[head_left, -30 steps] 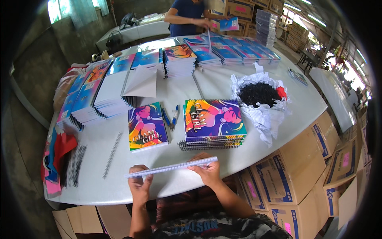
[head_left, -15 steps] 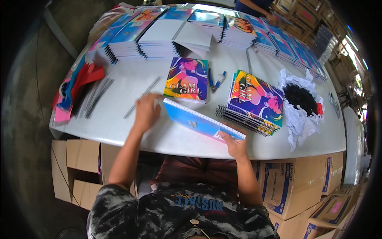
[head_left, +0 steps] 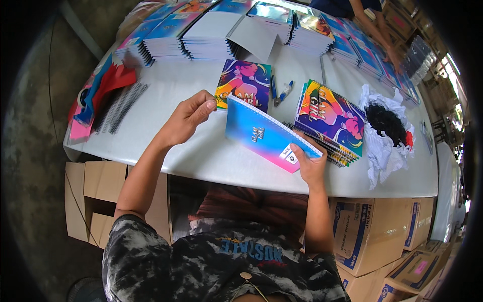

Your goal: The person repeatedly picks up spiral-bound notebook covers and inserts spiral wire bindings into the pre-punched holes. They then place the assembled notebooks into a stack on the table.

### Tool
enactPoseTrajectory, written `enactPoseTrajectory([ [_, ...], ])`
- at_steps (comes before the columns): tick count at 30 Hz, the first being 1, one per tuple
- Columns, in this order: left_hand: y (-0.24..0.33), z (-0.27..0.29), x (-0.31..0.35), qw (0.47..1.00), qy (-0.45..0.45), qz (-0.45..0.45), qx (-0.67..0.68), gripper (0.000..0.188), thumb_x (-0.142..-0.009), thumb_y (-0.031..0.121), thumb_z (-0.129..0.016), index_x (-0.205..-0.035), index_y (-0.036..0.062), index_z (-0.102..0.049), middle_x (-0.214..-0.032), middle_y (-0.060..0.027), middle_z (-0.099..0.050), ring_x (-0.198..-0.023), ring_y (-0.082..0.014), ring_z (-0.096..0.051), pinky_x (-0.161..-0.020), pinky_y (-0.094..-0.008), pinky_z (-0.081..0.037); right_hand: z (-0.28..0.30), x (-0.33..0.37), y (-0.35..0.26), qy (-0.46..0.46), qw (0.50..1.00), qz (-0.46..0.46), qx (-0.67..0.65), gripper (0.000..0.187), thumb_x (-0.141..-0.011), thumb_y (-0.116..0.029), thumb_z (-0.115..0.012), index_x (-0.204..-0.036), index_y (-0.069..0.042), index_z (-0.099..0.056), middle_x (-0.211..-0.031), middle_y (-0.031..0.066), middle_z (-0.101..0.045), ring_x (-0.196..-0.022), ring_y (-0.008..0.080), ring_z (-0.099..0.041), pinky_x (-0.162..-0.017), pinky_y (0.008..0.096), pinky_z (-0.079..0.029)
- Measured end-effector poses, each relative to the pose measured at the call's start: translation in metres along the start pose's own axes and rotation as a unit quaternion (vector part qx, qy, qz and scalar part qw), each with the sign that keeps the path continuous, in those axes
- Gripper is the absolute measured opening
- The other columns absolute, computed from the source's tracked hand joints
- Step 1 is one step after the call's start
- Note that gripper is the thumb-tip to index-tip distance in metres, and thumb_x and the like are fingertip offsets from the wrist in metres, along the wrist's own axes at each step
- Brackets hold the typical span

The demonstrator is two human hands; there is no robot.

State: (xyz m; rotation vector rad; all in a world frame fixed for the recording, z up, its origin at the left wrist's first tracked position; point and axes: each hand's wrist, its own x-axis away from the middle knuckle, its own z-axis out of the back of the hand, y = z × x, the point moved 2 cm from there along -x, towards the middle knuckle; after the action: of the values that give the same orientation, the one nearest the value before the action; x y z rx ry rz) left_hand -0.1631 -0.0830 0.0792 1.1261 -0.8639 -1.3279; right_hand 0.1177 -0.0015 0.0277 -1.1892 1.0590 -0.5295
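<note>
Holding over the white surface (head_left: 211,156) | blue-pink notebook (head_left: 266,135): long axis slants from upper left to lower right, just in front of the purple-cover notebook (head_left: 246,83) | left hand (head_left: 188,118) pinches its upper-left corner | right hand (head_left: 309,163) grips its lower-right edge, equally close.

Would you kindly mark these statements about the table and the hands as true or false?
1. Both hands hold the blue notebook. True: the left hand grips one end and the right hand the other.
2. The pliers are in the right hand. False: they lie on the table between two colourful notebooks.
3. Cardboard boxes stand under the table. True.
4. The black coils lie in a metal bowl. False: they lie on crumpled white paper.
</note>
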Motion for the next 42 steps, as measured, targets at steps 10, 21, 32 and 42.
enactPoseTrajectory([
  [10,-0.002,0.004,-0.013,0.985,-0.041,0.166,0.033,0.046,-0.094,0.041,-0.040,-0.072,0.0037,-0.054,-0.050,0.0043,-0.031,-0.048,-0.0066,-0.025,-0.046,-0.0221,-0.023,-0.002,0.003,-0.001,-0.030,0.999,0.036,0.024,0.025,-0.080,0.006,-0.059,-0.105,0.003,-0.062,-0.101,0.0121,-0.065,-0.084,0.0103,-0.060,-0.071,0.0210,-0.047],
  [21,0.035,0.014,-0.030,0.945,-0.020,-0.232,-0.228,0.020,-0.081,0.018,-0.064,-0.093,0.0013,-0.061,-0.080,-0.0045,-0.063,-0.074,-0.0185,-0.058,-0.070,-0.0289,-0.045,-0.002,0.006,-0.006,-0.021,1.000,-0.016,0.003,0.022,-0.081,-0.001,-0.062,-0.103,0.005,-0.062,-0.094,0.0087,-0.066,-0.080,0.0080,-0.057,-0.070,0.0219,-0.047],
  [32,0.018,-0.019,-0.010,0.743,0.106,-0.311,-0.584,0.083,-0.072,0.058,-0.058,-0.125,-0.0029,-0.039,-0.135,-0.0274,-0.030,-0.128,-0.0424,-0.023,-0.104,-0.0535,-0.011,-0.016,0.012,-0.007,-0.047,0.981,0.158,0.103,0.034,-0.076,0.010,-0.051,-0.107,0.002,-0.061,-0.106,0.0154,-0.063,-0.099,0.0245,-0.062,-0.083,0.0305,-0.049],
  [42,-0.045,-0.018,0.006,0.742,0.254,-0.368,-0.500,0.110,-0.071,0.079,-0.031,-0.138,-0.0068,-0.014,-0.144,-0.0286,-0.006,-0.133,-0.0459,0.005,-0.099,-0.0612,0.012,-0.039,0.031,-0.017,-0.042,0.966,0.210,0.141,0.031,-0.076,0.004,-0.059,-0.107,0.001,-0.061,-0.104,0.0164,-0.063,-0.094,0.0267,-0.064,-0.079,0.0306,-0.051],
])
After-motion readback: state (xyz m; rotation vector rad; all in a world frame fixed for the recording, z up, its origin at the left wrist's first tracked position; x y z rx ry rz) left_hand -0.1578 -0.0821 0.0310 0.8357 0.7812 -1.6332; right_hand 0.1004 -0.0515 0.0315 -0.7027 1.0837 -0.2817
